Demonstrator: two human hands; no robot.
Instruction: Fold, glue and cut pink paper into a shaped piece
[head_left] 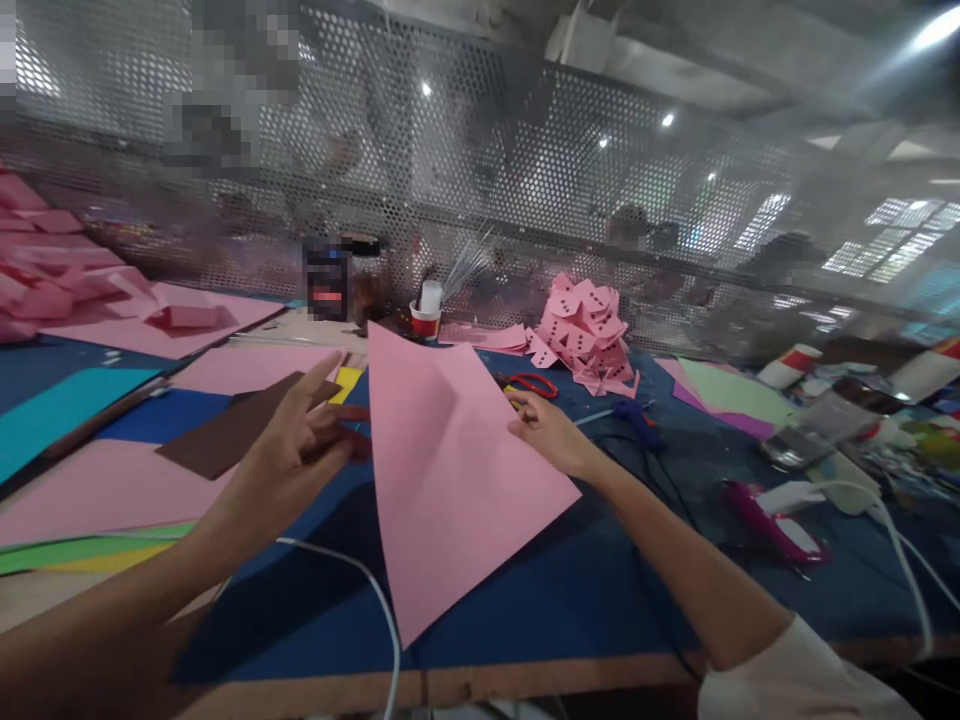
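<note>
A large pink paper sheet (442, 470) is held tilted above the blue table cover (570, 590). My right hand (546, 432) pinches its right edge, fingers closed on the paper. My left hand (294, 455) is just left of the sheet, index finger stretched out, the other fingers curled round something red that looks like scissor handles (352, 430); I cannot make it out for sure.
Coloured paper sheets, pink, brown (232, 432), teal and green, cover the left of the table. A heap of cut pink shapes (585, 335) and red scissors (534, 384) lie behind the sheet. A glue gun (772, 515), cables and cups crowd the right. A perforated metal screen (480, 180) closes the back.
</note>
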